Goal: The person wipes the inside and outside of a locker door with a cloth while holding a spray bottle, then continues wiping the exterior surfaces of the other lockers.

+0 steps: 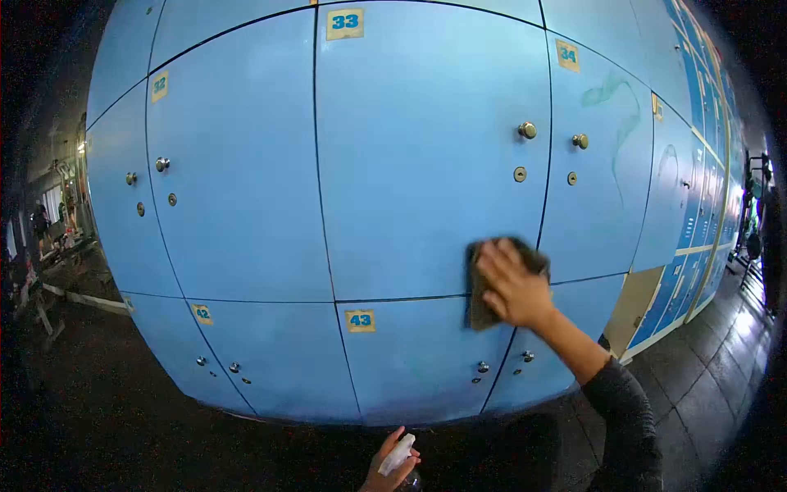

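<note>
My right hand (518, 289) presses a dark cloth (482, 313) flat against the blue lockers, at the lower right corner of door 33 (410, 164). The cloth spans the seams towards the doors beside and below, and its edges are slightly blurred. Low in the view, my left hand (379, 474) is wrapped round a spray bottle with a white trigger head (398, 455). Most of the bottle is in the dark or beyond the lower edge. Greenish streaks (627, 123) mark door 34 (598, 205) to the right.
Round knobs (527, 130) and keyholes stick out or sit on the doors. At lower right, a cream locker door (638, 303) stands ajar. Darker blue lockers (697, 197) continue along the right above a tiled floor (689, 385). Gym equipment (70, 246) shows far left.
</note>
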The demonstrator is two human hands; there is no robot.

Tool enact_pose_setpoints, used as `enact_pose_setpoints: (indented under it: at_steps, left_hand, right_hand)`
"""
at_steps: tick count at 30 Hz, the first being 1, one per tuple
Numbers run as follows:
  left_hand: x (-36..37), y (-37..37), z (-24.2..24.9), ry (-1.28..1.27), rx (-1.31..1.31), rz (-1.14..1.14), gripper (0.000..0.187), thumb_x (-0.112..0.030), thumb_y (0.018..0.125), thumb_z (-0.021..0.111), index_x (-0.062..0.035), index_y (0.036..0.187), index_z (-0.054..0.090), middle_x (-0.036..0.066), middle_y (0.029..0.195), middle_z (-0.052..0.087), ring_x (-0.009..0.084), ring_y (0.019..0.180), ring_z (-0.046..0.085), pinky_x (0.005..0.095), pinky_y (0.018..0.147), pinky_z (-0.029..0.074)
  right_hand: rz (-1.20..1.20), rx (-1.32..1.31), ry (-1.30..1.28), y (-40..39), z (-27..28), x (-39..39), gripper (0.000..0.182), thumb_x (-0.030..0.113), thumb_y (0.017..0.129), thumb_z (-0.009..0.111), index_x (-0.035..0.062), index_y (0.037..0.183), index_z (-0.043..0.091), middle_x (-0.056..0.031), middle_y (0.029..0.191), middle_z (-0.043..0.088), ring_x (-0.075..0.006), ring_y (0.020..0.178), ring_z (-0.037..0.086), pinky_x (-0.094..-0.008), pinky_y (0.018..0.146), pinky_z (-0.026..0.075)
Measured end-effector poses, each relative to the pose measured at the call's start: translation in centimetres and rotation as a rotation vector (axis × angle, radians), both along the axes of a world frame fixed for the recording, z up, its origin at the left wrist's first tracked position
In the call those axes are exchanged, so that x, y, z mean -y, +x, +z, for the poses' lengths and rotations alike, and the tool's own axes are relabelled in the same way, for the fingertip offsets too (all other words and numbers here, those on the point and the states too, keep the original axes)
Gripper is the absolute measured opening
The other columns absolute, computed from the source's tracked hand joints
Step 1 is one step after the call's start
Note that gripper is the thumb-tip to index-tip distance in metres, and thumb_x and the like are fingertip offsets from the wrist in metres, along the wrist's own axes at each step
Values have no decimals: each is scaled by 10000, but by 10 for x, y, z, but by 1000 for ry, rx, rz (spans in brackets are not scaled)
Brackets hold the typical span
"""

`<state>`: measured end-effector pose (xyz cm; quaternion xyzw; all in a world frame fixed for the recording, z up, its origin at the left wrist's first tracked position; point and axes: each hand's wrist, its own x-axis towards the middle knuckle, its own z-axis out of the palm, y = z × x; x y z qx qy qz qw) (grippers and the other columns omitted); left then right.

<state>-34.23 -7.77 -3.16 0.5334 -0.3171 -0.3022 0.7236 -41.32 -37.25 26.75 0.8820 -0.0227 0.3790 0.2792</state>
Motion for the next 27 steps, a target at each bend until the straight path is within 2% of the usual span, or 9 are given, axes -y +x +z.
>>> enact_pose_setpoints:
  at_steps: [1, 3, 5, 10, 13, 18, 20, 22, 27]
  left_hand:
    - [2, 5, -14, -31, 0, -36, 675, -122, 853, 624, -48, 1402, 239, 129, 949, 599, 223, 873, 619, 386, 832, 497]
    - [1, -4, 14, 5, -80, 2, 683, -180, 864, 628, -12, 1402, 241, 94, 944, 589, 161, 822, 591, 300, 743, 486]
    - [2, -6, 28, 34, -134, 13, 694, -209, 870, 630, 3, 1404, 241, 78, 943, 583, 130, 799, 577, 255, 695, 481]
    - [7, -8, 42, 62, -224, 23, 688, -210, 870, 630, -17, 1408, 247, 78, 940, 582, 128, 811, 575, 250, 691, 477]
    - [6, -1, 22, 46, -17, 3, 677, -224, 872, 629, -21, 1404, 262, 77, 940, 584, 129, 806, 578, 250, 685, 478]
    - [8, -10, 44, 77, -172, 49, 664, -240, 877, 622, -16, 1397, 277, 76, 935, 584, 129, 791, 580, 247, 686, 477]
    - [7, -9, 38, 78, -143, 65, 654, -229, 878, 619, -18, 1396, 281, 73, 934, 583, 127, 790, 580, 245, 687, 478]
    - [7, -7, 32, 90, -93, 64, 641, -205, 879, 618, -23, 1395, 284, 67, 932, 582, 123, 791, 579, 244, 692, 478]
    - [0, -10, 38, 51, -53, 26, 611, -158, 883, 609, -34, 1393, 295, 56, 937, 581, 115, 791, 577, 238, 698, 479]
  right_hand:
    - [37, 101, 180, 0, 20, 2, 672, 331, 797, 583, 147, 1395, 337, -76, 1476, 269, -294, 1359, 246, -449, 1037, 330]
    - [35, 479, 19, 5, 67, 11, 658, 251, 837, 502, 14, 1405, 270, -145, 1477, 243, -342, 1367, 203, -478, 1084, 211]
    - [-96, 674, -70, 11, 105, 14, 594, 289, 896, 389, 0, 1402, 274, -134, 1490, 215, -326, 1376, 185, -463, 1104, 143]
    - [49, 681, -81, 16, 135, 16, 612, 308, 895, 404, -38, 1385, 282, -141, 1483, 227, -327, 1368, 208, -460, 1094, 181]
    - [54, 710, -28, 21, 115, 13, 638, 315, 879, 438, -41, 1384, 278, -171, 1474, 231, -335, 1360, 226, -462, 1086, 199]
    - [41, 348, 68, 23, 21, -12, 782, 327, 782, 584, -54, 1382, 258, -219, 1474, 187, -383, 1364, 177, -486, 1101, 158]
    - [78, -54, 158, 25, -24, -29, 790, 332, 766, 617, -18, 1387, 277, -182, 1479, 204, -319, 1365, 218, -454, 1098, 203]
    - [317, -238, -82, 35, -53, -35, 733, 308, 818, 570, 26, 1415, 251, -82, 1495, 216, -222, 1372, 228, -404, 1104, 224]
    - [513, -301, 113, 61, 5, -43, 723, 288, 844, 531, 39, 1435, 196, -98, 1507, 173, -261, 1393, 157, -451, 1121, 161]
